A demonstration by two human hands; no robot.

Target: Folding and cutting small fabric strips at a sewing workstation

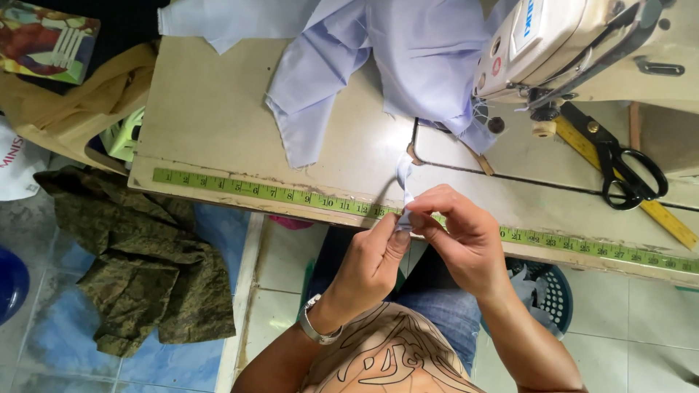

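Over the sewing table (218, 109), left hand (371, 266) and right hand (462, 236) meet, fingers seemingly pinching a pale fabric strip (404, 185).

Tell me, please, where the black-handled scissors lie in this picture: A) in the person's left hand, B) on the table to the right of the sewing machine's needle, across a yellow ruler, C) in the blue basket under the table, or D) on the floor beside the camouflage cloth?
B: the black-handled scissors rest on the table across the yellow ruler, beside the sewing machine.
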